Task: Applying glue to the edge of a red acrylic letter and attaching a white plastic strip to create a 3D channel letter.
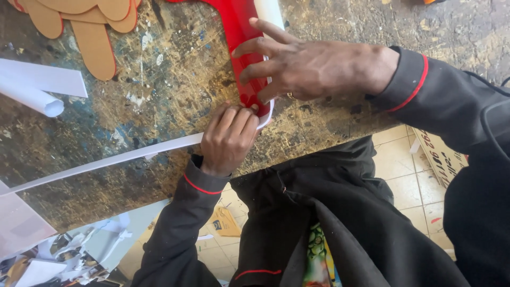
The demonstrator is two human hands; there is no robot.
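Red glossy sheet material is laid on the scarred, paint-flecked table, running from the top edge of the view down towards the near edge of the table, where it ends in a rounded corner. A white layer is seen beside and beneath it, showing as a thin white rim around the lower corner.

The right hand is pressed flat on the red sheet, palm down, with the fingers spread apart and pointing to the left; nothing is gripped by it. The left hand is placed just below, at the rounded corner, with its fingers drawn together and the fingertips touching the edge where red and white meet. Whether the edge is pinched between them cannot be told. The two hands lie close together but are not seen to touch.

A long white strip is stretched across the table from the left hand towards the left edge of the view. A rolled white paper is seen at the far left, and tan cardboard cut-outs are piled at the top left. Dark sleeves with red piping are worn on both arms. Tiled floor and paper scraps are visible below the table.
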